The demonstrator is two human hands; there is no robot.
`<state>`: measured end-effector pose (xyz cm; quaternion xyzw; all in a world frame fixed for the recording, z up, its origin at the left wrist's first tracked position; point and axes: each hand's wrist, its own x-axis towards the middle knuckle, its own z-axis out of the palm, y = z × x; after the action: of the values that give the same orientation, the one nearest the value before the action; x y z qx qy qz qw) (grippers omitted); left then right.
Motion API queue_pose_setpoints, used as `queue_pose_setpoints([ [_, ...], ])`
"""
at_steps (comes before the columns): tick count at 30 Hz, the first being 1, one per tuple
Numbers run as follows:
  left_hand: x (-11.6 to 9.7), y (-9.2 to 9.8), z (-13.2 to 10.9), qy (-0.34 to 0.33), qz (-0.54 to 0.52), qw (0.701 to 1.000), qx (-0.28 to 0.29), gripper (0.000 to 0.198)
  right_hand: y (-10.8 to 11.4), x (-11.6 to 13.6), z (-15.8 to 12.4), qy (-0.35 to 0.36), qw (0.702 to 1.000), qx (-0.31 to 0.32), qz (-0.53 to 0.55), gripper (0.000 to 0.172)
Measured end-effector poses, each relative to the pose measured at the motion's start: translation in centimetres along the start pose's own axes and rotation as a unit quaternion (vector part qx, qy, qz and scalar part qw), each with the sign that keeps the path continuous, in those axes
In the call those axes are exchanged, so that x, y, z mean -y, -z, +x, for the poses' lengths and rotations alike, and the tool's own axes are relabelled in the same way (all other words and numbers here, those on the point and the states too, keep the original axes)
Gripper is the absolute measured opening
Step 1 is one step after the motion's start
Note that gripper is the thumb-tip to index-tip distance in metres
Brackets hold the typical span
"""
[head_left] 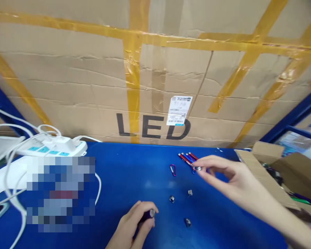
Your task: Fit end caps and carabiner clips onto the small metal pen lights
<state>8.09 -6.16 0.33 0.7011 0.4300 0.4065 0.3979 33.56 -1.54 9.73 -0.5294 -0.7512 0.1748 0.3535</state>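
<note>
My left hand (131, 224), low in the middle of the view, is closed around a dark purple cylinder (147, 215) with a silvery round end, perhaps a small torch body. Between thumb and forefinger, my right hand (229, 174) pinches a small silvery metal piece (197, 168). Just beyond those fingertips lie several slim red and blue metal tubes (187, 157) side by side, partly hidden by the hand. A purple carabiner (173, 169) rests left of them. Loose small shiny metal parts (188, 222) are scattered on the blue surface between my hands.
A large taped cardboard box (93, 86) marked LED stands behind the blue tabletop (134, 166). At left are a white power strip (77, 149), tangled white cables and a blurred-out patch. An open carton (264, 183) with mixed items sits at right, beside a blue metal frame (282, 128).
</note>
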Motion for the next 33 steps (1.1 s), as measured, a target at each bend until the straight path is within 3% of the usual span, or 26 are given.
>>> queue_pose_setpoints([
  [4,0.0,1.1,0.6,-0.009,0.042,0.999,0.008,0.023,-5.4,2.5,1.4,0.028,0.989,0.118,0.09,0.02],
  [8,0.4,1.4,0.7,-0.027,0.058,0.998,0.024,0.021,-7.4,3.0,2.4,0.031,0.971,0.159,0.176,0.021],
  [11,0.9,1.0,0.4,-0.023,0.054,0.998,0.03,0.019,-8.2,3.1,2.3,0.021,0.96,0.183,0.211,0.017],
  [15,1.5,0.9,0.5,-0.038,0.037,0.998,0.041,0.018,-9.0,2.7,1.9,0.019,0.963,0.201,0.177,0.015],
  [20,1.6,1.6,1.3,-0.01,0.005,0.999,0.033,0.021,-9.3,2.1,1.8,0.033,0.963,0.221,0.151,0.02],
  [26,1.3,1.8,1.9,0.026,-0.046,0.998,0.037,0.025,-9.9,1.8,1.8,0.086,0.958,0.223,0.157,0.028],
  [33,1.6,1.9,1.7,0.038,-0.067,0.996,0.044,0.026,-10.5,1.1,1.3,0.082,0.959,0.226,0.15,0.024],
])
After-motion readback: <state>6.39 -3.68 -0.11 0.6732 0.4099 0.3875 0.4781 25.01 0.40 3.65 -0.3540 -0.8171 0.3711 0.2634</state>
